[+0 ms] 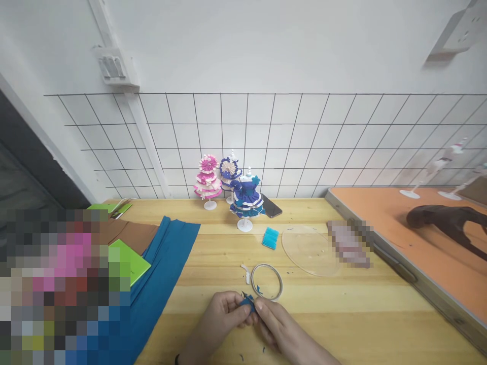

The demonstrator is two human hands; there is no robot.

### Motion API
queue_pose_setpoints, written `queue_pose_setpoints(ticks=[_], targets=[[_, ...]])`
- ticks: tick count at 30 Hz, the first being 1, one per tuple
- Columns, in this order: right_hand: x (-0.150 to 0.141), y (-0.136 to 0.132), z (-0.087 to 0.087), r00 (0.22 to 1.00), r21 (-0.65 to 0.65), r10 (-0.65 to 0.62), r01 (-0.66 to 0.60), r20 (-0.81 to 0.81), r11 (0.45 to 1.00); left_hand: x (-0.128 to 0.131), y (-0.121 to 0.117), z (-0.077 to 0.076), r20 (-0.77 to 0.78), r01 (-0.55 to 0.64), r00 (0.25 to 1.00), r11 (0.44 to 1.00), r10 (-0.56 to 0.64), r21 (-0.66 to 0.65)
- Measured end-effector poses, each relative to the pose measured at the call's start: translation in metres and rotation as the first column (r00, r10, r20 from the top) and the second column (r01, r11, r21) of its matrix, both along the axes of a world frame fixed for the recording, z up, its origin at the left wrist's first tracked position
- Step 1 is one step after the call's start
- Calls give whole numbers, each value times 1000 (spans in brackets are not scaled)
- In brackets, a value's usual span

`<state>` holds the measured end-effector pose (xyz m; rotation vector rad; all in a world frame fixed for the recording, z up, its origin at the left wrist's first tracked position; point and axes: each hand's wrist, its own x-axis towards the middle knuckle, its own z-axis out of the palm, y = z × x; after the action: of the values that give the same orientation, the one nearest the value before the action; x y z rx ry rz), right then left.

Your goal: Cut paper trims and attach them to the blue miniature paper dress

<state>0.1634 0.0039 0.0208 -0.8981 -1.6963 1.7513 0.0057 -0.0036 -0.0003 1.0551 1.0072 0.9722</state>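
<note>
Near the front of the wooden table, my left hand (224, 315) pinches a small folded piece of blue fabric (247, 303) between thumb and fingers. My right hand (277, 324) is closed right against the same piece, from the right. A dark pointed tip sticks up at the fabric's top edge; what my right fingers hold is mostly hidden. Just beyond my hands lies a roll of narrow white tape (281, 284), with a blue scrap (259, 289) inside its ring. A short white strip (247, 277) lies to the ring's left.
Blue cloth (167, 258) and a green packet (129, 262) lie at left. Three small dress stands, one pink (208, 178), one navy and cream (230, 170), one blue (248, 197), stand behind. A turquoise bundle (270, 238), phone (271, 207) and clear disc (310, 251) lie nearby.
</note>
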Motion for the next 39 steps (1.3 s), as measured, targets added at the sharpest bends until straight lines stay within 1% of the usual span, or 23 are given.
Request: queue_pose_setpoints(ticks=[7,12,18,26,31,39], targets=[[0,0,-1,1000,7,-4,4,-11,1000,-2,0,-5,4,12,1000,1000,-12,9],[0,0,-1,1000,1,-14,14,-2,1000,-1,0,-2,-19,0,1000,1000,0,-14],[1,1,-6,999,-3,-23,23,33,1000,0,0,1,7,-42,999,998,43,-42],[-1,1,-3,1000,15,-16,15,17,1000,-1,0,-2,4,-18,1000,999,18,-30],[-1,-1,-5,999,22,-32,32,18,999,-1,0,-4,5,-22,1000,999,22,-27],[0,0,-4,1000,13,-16,16,9,1000,-1,1,1,-30,-30,999,999,30,-24]])
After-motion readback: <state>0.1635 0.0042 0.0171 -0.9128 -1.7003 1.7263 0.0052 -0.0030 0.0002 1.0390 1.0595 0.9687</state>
